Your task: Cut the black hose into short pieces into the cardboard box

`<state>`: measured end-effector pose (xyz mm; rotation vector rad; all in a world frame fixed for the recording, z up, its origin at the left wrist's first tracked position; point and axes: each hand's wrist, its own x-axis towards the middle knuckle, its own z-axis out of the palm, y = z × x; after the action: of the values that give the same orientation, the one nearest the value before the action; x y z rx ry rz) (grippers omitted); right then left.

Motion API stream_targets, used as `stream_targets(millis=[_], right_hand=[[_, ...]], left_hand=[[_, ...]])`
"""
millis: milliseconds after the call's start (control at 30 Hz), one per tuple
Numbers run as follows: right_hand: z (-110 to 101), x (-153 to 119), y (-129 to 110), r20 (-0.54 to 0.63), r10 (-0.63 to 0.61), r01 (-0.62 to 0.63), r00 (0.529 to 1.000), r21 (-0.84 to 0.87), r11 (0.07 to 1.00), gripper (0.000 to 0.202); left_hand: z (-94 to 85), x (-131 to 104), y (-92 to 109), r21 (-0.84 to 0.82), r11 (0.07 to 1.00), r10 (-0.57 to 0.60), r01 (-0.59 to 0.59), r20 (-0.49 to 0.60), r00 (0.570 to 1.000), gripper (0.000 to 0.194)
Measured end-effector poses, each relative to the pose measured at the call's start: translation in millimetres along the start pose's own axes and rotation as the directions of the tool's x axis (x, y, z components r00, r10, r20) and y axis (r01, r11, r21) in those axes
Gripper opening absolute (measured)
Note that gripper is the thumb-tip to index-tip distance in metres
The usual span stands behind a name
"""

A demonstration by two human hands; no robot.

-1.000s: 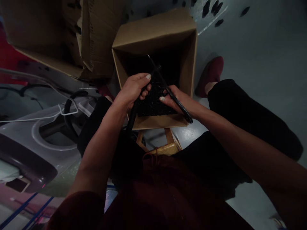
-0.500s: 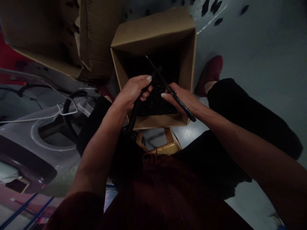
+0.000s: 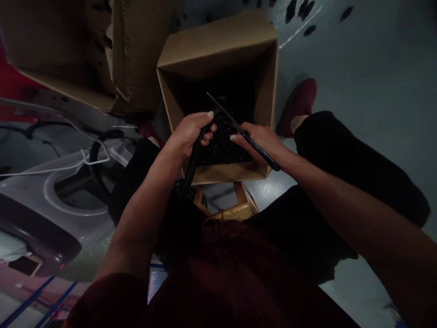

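Observation:
A black corrugated tube (image 3: 195, 157) is gripped in my left hand (image 3: 191, 132), its upper end showing just past the thumb. From there it hangs down toward my lap. My right hand (image 3: 257, 141) holds a black-handled cutting tool (image 3: 254, 145) with a thin pointed blade, seen edge-on; whether it is a knife or scissors I cannot tell. The blade slants up and left, close to the tube's end. Below both hands stands an open cardboard box (image 3: 218, 48), with many short black pieces (image 3: 221, 146) in its dark inside.
A larger torn cardboard box (image 3: 143, 59) stands at the upper left. To the left lies a grey plastic machine housing (image 3: 92, 223) with a white cable (image 3: 68, 168) over it. A wooden stool-like frame (image 3: 241, 193) is between my legs. Small dark pieces (image 3: 310, 30) lie on the floor.
The tool's tip has dropped slightly toward me. The tube's end now stops nearer my left thumb, and a short dark piece shows just beyond it over the box.

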<state>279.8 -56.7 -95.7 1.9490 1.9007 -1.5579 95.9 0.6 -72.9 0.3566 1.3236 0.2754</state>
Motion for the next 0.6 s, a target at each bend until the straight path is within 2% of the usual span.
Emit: stream_targets(millis=[167,300,467,600], right_hand=[[0.2,3.1,3.6,0.013,-0.036,0.036,0.999,-0.016,0.999,0.034],[-0.7,4.9,6.4,0.043,0.000,-0.003,0.999,0.052,0.999,0.039],[-1.0,10.9,11.2,0.081,0.025,-0.045,0.996,0.259,0.965,0.042],[-0.4,17.5,12.3,0.021,0.086,-0.084,0.996,0.524,0.847,0.034]], left_hand=[[1.6,-0.7,-1.1,-0.002,1.000,-0.013,0.013,0.001,1.000,0.016],[3.3,-1.5,-2.8,0.025,1.000,0.012,-0.012,0.017,1.000,0.016],[4.9,-0.8,-3.5,0.055,0.998,0.026,-0.029,0.058,0.998,0.013],[7.7,-1.7,-4.3,0.038,0.999,-0.005,0.002,0.086,0.996,0.009]])
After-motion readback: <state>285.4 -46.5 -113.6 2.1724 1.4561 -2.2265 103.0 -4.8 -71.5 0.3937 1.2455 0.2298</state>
